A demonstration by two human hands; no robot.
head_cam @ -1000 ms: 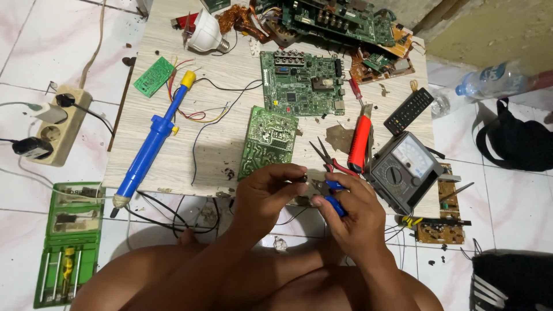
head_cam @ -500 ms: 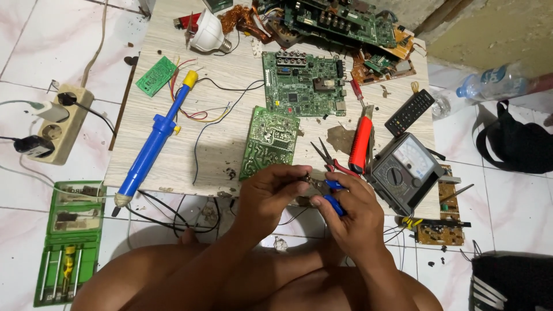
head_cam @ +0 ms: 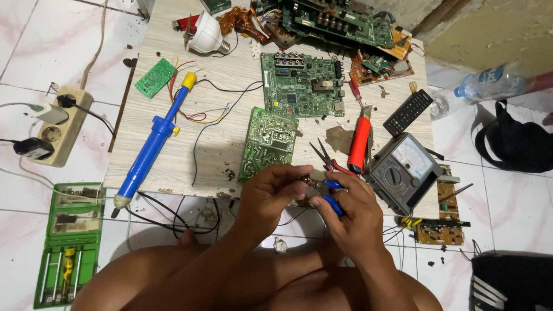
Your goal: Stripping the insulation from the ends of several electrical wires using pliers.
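My left hand (head_cam: pixel 275 193) pinches a small metal part (head_cam: pixel 306 180) between thumb and fingers at the near edge of the low wooden table (head_cam: pixel 173 167). My right hand (head_cam: pixel 351 216) grips a blue-handled tool (head_cam: pixel 332 198) whose tip meets that part. Just beyond my hands lie a green circuit board (head_cam: pixel 268 143), red-handled pliers (head_cam: pixel 329 161) and a red-handled cutter (head_cam: pixel 359 144).
A blue desoldering pump (head_cam: pixel 152 141) lies left on the table; a larger green board (head_cam: pixel 302 84), a remote (head_cam: pixel 408 112), an analog multimeter (head_cam: pixel 403 167), a bulb (head_cam: pixel 206 37) and stacked boards sit behind. A power strip (head_cam: pixel 55 129) and green tool case (head_cam: pixel 68 242) rest on the floor.
Both hands stay together at the table's near edge, with only slight finger shifts on the small part and tool.
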